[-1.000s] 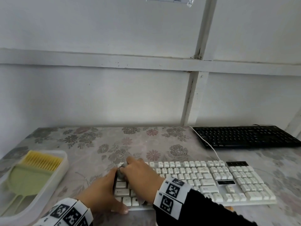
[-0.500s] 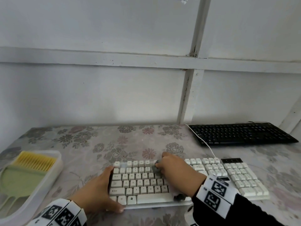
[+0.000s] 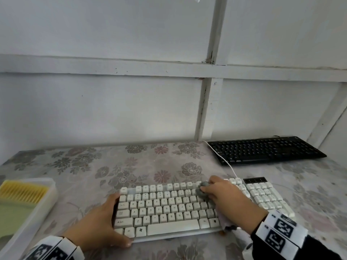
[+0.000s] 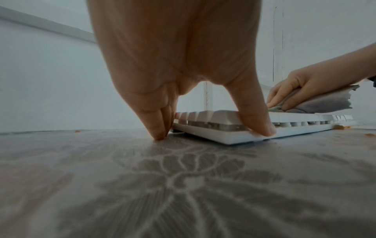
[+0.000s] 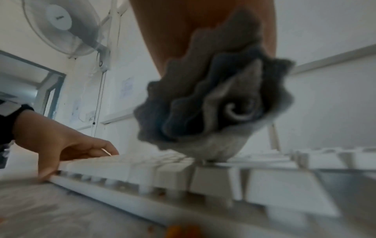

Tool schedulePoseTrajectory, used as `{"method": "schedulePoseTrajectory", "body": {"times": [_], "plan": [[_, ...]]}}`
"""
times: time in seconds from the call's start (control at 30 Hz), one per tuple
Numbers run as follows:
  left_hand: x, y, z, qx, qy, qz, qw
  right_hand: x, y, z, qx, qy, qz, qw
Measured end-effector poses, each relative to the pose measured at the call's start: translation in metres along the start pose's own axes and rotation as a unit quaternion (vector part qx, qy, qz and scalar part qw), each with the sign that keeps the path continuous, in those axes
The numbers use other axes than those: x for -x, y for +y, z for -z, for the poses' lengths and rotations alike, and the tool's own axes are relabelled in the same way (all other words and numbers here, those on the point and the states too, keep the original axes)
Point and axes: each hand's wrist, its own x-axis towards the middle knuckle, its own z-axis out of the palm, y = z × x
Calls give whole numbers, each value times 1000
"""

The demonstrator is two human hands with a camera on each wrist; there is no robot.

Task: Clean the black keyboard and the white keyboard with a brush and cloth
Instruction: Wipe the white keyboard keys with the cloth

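Your right hand [image 3: 223, 194] grips the bunched grey cloth [image 3: 202, 191] and presses it onto the upper key rows of the white keyboard [image 3: 165, 209], near its middle, while your left hand [image 3: 101, 222] braces the left end, thumb on the front edge and straight fingers down on the tabletop [image 3: 131, 166]. You seem partway through wiping this one; orange crumbs [image 4: 341, 127] beside it still need clearing. The black keyboard [image 3: 266, 150] lies well apart at the back right (whether it is clean, I cannot tell). Count: two keyboards, one cloth, one yellow-bristled brush [image 3: 20, 194] in the tray [image 3: 43, 207].
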Motion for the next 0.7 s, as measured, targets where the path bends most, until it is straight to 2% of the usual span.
{"method": "schedulePoseTrajectory", "body": {"times": [0.13,0.23,0.33,0.4,0.47,0.7], "plan": [[-1,-2,0,3,-1,-2,1000,9,24,14,49,-5,-71,996],[-2,-6,-1,10,-4,2,1000,0,14,21,69,-17,-76,995],[-2,-5,-1,14,-7,1,1000,-18,-25,23,16,-9,-23,1000],[-1,-3,-1,19,-7,-3,1000,-28,-55,17,-25,-32,22,999],[-1,-3,0,21,-5,-4,1000,-32,-73,4,-17,-61,56,996],[-3,-6,-1,8,-10,9,1000,-22,-43,-13,25,-31,66,997]]}}
